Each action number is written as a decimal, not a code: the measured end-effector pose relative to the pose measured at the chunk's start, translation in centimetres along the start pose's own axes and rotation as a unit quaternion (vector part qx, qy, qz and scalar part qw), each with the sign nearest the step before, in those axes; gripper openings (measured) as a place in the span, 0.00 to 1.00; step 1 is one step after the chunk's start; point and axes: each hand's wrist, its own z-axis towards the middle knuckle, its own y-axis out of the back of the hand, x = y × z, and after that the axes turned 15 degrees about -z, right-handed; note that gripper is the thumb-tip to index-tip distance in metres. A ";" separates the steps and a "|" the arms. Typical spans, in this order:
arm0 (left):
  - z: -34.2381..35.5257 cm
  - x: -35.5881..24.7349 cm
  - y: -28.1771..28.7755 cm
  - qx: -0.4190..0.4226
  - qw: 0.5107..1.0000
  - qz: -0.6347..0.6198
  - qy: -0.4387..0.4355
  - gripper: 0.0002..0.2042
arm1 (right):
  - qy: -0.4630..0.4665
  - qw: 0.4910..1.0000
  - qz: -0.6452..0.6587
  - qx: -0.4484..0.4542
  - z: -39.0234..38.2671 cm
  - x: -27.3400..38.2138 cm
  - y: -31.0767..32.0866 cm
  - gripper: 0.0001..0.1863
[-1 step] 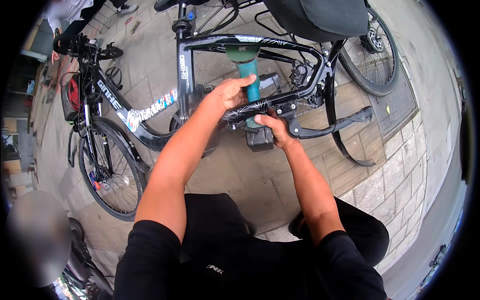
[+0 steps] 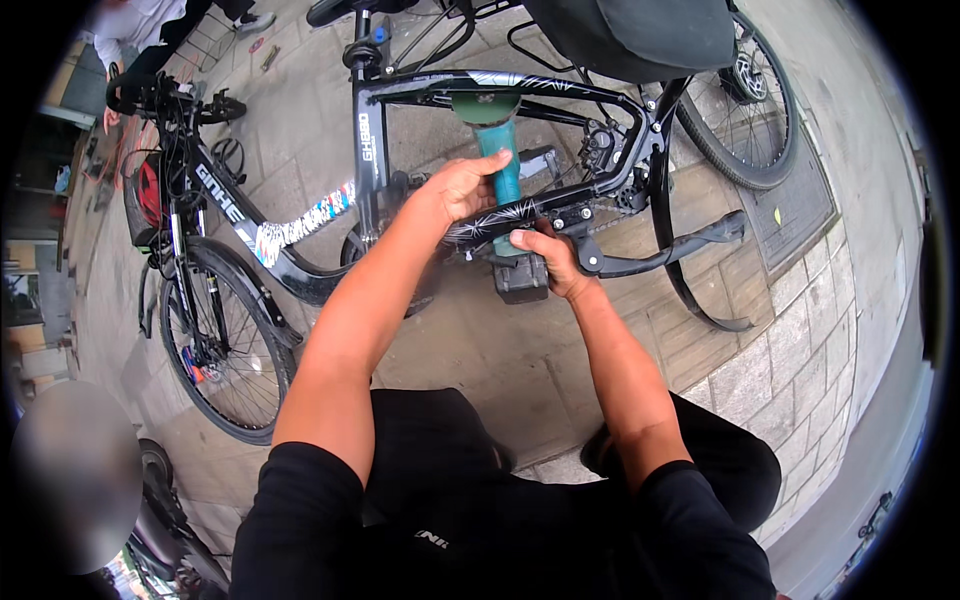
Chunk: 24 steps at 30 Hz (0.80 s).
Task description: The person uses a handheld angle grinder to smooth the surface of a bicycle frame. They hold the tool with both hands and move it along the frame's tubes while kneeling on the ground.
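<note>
A cordless angle grinder (image 2: 507, 178) with a teal body sits within the frame of a black bicycle (image 2: 580, 192). Its round green head end (image 2: 486, 108) lies against the underside of the upper frame tube, partly hidden by it. My left hand (image 2: 460, 188) is wrapped round the teal body, thumb on top. Closer to me, my right hand (image 2: 558, 262) grips the rear end beside the dark battery block (image 2: 521, 280). A lower frame tube (image 2: 490, 220) with a white starburst pattern crosses over the grinder between my hands.
Another black bicycle (image 2: 225, 200) stands at the left, its tube partly wrapped in patterned covering. A kickstand (image 2: 690, 250) and curved black strip (image 2: 690, 300) jut out at the right. A large black cover (image 2: 640, 40) hangs over the rear wheel (image 2: 750, 130). A person (image 2: 140, 35) is at the far left.
</note>
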 end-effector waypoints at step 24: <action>-0.2 -0.5 0.6 -0.005 0.999 -0.017 0.043 0.25 | -0.017 0.999 0.023 0.030 -0.1 -0.6 1.1 0.36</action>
